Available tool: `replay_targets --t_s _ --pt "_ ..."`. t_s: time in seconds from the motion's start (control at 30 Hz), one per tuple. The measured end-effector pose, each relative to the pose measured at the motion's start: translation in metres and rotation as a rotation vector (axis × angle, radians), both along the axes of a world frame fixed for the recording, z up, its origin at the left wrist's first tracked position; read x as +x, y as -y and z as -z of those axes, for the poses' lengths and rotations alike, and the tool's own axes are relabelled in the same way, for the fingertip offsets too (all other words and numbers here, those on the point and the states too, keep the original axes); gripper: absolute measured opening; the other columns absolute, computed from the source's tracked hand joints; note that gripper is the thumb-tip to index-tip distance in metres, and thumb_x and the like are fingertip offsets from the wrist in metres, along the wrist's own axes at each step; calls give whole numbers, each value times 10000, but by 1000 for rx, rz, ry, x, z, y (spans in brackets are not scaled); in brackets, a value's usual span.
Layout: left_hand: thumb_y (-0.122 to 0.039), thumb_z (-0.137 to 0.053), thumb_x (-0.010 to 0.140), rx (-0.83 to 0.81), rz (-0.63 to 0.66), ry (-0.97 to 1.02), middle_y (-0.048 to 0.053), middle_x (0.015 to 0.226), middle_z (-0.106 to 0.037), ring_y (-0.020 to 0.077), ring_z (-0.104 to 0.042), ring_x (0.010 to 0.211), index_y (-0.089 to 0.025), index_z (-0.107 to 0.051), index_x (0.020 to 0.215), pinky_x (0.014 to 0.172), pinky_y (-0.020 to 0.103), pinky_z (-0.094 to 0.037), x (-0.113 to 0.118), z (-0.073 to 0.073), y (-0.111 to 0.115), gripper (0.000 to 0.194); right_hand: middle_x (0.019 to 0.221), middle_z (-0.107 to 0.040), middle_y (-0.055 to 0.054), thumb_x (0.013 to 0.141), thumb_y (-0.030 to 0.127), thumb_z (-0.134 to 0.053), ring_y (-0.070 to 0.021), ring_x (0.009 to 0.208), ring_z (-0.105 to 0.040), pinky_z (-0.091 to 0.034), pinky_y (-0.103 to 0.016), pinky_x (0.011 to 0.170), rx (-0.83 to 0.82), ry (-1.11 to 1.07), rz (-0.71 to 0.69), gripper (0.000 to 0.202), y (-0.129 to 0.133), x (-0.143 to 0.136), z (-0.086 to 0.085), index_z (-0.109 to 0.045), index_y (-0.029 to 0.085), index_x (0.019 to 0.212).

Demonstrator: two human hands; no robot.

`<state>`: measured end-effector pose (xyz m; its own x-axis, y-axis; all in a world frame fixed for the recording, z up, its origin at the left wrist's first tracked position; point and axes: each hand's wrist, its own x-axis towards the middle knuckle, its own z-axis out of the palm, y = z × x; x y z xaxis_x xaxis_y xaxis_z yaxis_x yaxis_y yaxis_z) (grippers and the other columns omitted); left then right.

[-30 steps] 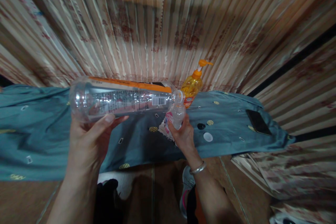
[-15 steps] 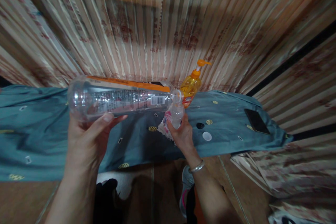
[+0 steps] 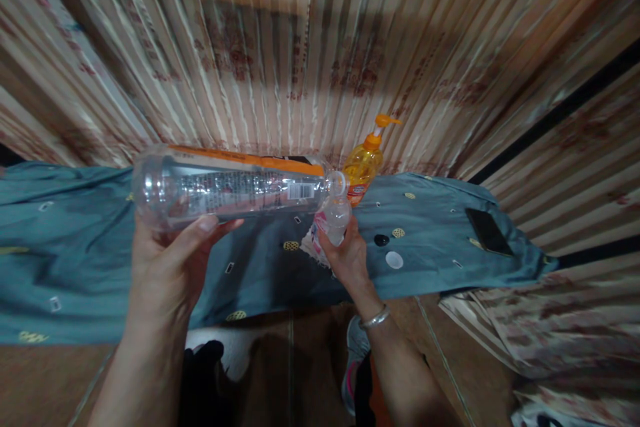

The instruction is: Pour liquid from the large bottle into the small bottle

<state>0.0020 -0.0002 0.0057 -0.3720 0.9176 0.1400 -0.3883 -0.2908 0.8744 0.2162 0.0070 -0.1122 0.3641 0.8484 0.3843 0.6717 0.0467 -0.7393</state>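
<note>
My left hand (image 3: 175,253) is closed round the base end of a large clear plastic bottle (image 3: 240,190) with an orange-edged label. That bottle lies nearly level in the air, its uncapped neck pointing right. Wrapped round a small clear bottle (image 3: 338,217), my right hand (image 3: 347,250) holds it upright or slightly tilted. The large bottle's mouth meets the top of the small one; whether they touch I cannot tell. Under the small bottle shows a pink and white cloth or label piece (image 3: 314,243), partly hidden.
An orange pump bottle (image 3: 364,167) stands behind the small bottle. On the teal cloth (image 3: 260,267) lie a black cap (image 3: 381,240), a white disc (image 3: 394,259) and a dark phone (image 3: 489,231). Pleated curtains (image 3: 280,67) hang behind, and a black bar (image 3: 555,110) slants at right.
The large bottle and my left hand have shifted very slightly to the right. My right hand and the small bottle look the same.
</note>
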Motion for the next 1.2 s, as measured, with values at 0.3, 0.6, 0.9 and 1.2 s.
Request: replay_targets --t_s 0.3,0.6,0.9,1.2 --pt "-146 -882 396 7 -1 19 -60 811 -627 151 -610 729 -296 -671 923 591 331 -652 0 0 -1 586 1042 -733 -119 802 369 -691 -283 918 -735 -597 -374 768 -1 18 3 567 0 1 1 -499 159 1293" --pt "-150 -870 461 39 24 -2 -54 836 -654 164 -640 761 -306 -651 993 607 331 -648 -1 2 1 595 1049 -731 -129 784 347 -704 -293 937 -729 -596 -389 781 18 -5 2 567 0 0 0 -508 168 1285" --pt "-141 -881 446 37 27 2 -52 839 -638 165 -631 762 -357 -661 1031 614 322 -646 -1 0 1 662 1053 -732 -125 793 369 -696 -274 930 -730 -579 -338 775 -14 -13 0 585 0 0 -1 -507 142 1297" --pt "-152 -870 432 33 5 -3 -33 869 -611 173 -624 782 -308 -676 981 605 328 -652 0 1 0 603 1033 -733 -111 807 374 -686 -259 894 -730 -575 -329 753 -11 -28 -4 524 1 -1 -1 -533 148 1255"
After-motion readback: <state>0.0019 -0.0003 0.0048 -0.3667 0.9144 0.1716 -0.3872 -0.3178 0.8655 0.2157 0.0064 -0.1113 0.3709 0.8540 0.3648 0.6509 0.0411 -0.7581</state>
